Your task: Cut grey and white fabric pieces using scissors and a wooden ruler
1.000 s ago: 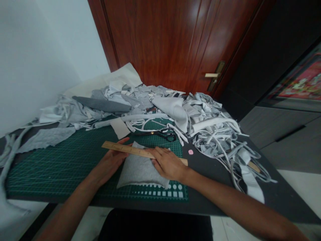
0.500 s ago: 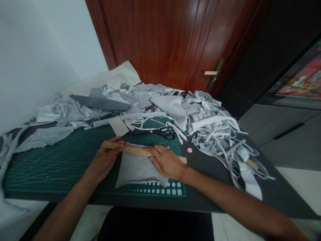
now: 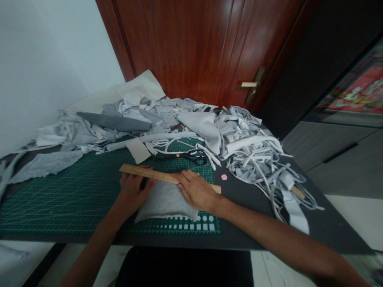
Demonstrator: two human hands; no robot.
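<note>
A wooden ruler [image 3: 163, 176] lies slantwise across the far part of a grey fabric piece [image 3: 167, 201], which looks slightly puffed. My left hand [image 3: 134, 193] grips the ruler near its left end, thumb on the near side and fingers partly hidden beneath and behind it. Over the ruler's right half is my right hand [image 3: 197, 191], its fingers closed across the wood and its thumb resting on the grey fabric. Under the fabric lies a green cutting mat [image 3: 74, 199] with white grid lines and printed shapes.
Black scissors [image 3: 191, 156] lie beyond the ruler, beside a cream card-like piece [image 3: 138, 150]. Heaps of grey and white fabric scraps [image 3: 251, 159] line the table's back and right. A small pink piece [image 3: 224, 177] sits on the dark table [image 3: 239, 227]. Behind stands a wooden door [image 3: 179, 48].
My left hand has shifted right along the ruler, its fingers now lower and more behind it. My right hand stays on the ruler. The whole view has moved slightly.
</note>
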